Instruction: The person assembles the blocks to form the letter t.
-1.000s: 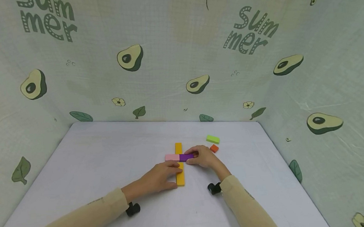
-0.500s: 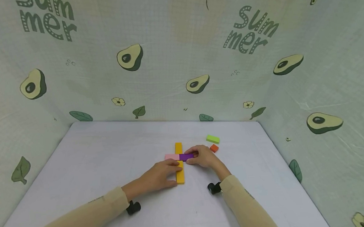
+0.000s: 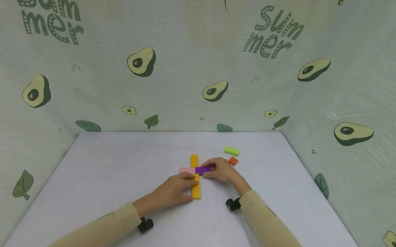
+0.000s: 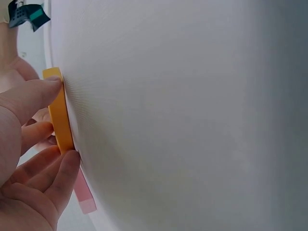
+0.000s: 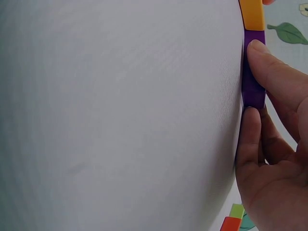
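My left hand (image 3: pixel 173 190) pinches the near orange block (image 3: pixel 196 191) lengthwise; in the left wrist view the thumb is at one end of this orange block (image 4: pixel 60 118) and fingertips at the other. My right hand (image 3: pixel 222 170) grips the purple block (image 3: pixel 202 170), its thumb along one side in the right wrist view. A pink block (image 3: pixel 186 170) lies end to end with the purple one. Beyond them a far orange block (image 3: pixel 194 160) points away, so the blocks form a cross. Fingers partly cover where the near orange block meets the pink one.
Behind my right hand, a light green block (image 3: pixel 231 151) and a small orange-red block (image 3: pixel 233 161) lie on the white tabletop (image 3: pixel 134 155). Printed cloth walls (image 3: pixel 183 113) stand at the back and both sides. Each wrist carries a small black camera.
My left hand has slid the near orange block slightly away from me, up against the pink and purple blocks. My right hand has stayed in place on the purple block.
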A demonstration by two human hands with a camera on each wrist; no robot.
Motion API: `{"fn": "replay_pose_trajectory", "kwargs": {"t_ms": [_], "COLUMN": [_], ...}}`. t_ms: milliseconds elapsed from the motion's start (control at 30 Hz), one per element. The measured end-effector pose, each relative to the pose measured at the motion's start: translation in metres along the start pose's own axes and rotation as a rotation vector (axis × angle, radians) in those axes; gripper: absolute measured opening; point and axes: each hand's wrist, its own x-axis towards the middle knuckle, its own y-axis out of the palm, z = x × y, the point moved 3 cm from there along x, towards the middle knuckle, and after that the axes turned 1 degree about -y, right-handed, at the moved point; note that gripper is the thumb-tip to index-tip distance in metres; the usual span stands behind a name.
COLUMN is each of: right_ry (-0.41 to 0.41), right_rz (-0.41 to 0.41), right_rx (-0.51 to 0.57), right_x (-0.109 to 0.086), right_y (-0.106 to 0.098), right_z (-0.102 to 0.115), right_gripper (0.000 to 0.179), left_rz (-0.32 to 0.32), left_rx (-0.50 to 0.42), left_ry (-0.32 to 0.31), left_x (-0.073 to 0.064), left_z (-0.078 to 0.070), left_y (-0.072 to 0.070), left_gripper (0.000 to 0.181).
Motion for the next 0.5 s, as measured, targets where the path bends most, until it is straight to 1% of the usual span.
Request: {"fn": "replay_pose_trajectory", "kwargs": {"t_ms": [500], "right_ry": [-0.014], "right_rz": [-0.001], "right_rx": [-0.016], "right_x": [-0.0003], "right_y": [-0.0001], "right_z": [0.0002], "right_gripper": [0.029], "left_rz": [0.013], "left_rx": [-0.017], "left_ry": [-0.02], "left_x": [0.0005], "left_z": [0.0002], "left_y": [0.0003], "left_gripper": [0.054]}}
